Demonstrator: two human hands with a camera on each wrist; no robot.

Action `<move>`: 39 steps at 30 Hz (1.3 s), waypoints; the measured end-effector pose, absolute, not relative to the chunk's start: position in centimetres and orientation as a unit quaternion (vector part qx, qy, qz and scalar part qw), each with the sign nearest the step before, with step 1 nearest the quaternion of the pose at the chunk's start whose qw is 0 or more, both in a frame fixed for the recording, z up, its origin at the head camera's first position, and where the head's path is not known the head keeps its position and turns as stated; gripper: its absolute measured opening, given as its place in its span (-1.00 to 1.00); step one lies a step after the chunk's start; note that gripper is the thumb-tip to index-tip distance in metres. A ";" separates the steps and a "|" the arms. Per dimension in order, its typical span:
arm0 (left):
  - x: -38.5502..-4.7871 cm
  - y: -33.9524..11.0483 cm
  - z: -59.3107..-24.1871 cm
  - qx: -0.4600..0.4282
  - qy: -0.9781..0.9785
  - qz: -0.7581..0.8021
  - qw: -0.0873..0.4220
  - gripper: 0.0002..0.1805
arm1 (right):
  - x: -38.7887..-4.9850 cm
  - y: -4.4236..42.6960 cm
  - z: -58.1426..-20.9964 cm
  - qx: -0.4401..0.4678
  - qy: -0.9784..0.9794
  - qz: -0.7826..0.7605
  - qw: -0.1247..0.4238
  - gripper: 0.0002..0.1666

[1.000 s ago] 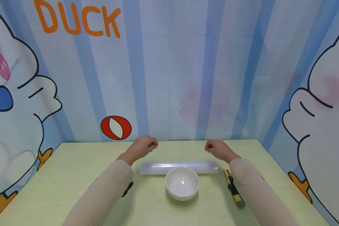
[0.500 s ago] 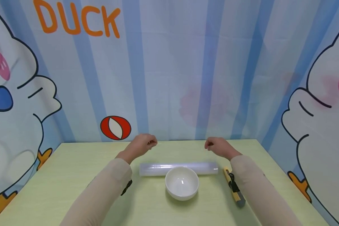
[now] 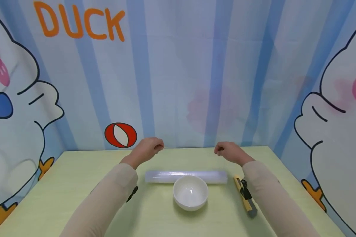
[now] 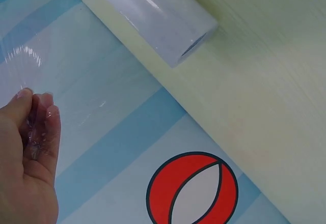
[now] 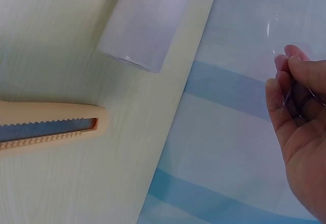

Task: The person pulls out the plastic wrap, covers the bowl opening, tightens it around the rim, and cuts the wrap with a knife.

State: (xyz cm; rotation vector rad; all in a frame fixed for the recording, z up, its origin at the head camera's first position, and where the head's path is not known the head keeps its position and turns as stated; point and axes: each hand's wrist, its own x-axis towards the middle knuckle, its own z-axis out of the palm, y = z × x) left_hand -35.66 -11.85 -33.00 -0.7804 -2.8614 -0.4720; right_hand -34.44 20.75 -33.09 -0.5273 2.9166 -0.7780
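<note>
A roll of clear plastic wrap [image 3: 186, 176] lies crosswise on the table, just behind a white bowl [image 3: 191, 193]. Beyond the roll, my left hand [image 3: 146, 149] pinches a corner of transparent film [image 4: 25, 56], bunched between thumb and fingers in the left wrist view. My right hand [image 3: 231, 152] pinches the film's other side; in the right wrist view, shiny film [image 5: 270, 28] shows at its fingertips. Both hands are raised above the table's far edge, apart from each other. Between them the sheet is almost invisible in the head view.
A yellow utility knife [image 3: 245, 197] lies on the table right of the bowl, beside my right sleeve. The pale table [image 3: 154, 214] ends at a blue striped curtain [image 3: 178, 82] with printed ducks and a red ball [image 3: 121, 135].
Both hands have risen slightly and moved a little farther away from me. The roll, bowl and knife stay where they were on the table.
</note>
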 end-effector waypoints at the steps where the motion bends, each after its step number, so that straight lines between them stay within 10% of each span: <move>1: -35.7 -11.8 -32.9 -0.259 -0.951 -0.155 0.069 -0.87 | -34.4 20.8 -33.0 -0.169 0.951 -0.255 0.039 -0.83; 39: -35.3 -11.9 -29.4 -0.281 -0.942 -0.136 0.121 -0.83 | -33.8 21.3 -29.8 -0.183 0.949 -0.255 -0.013 -0.82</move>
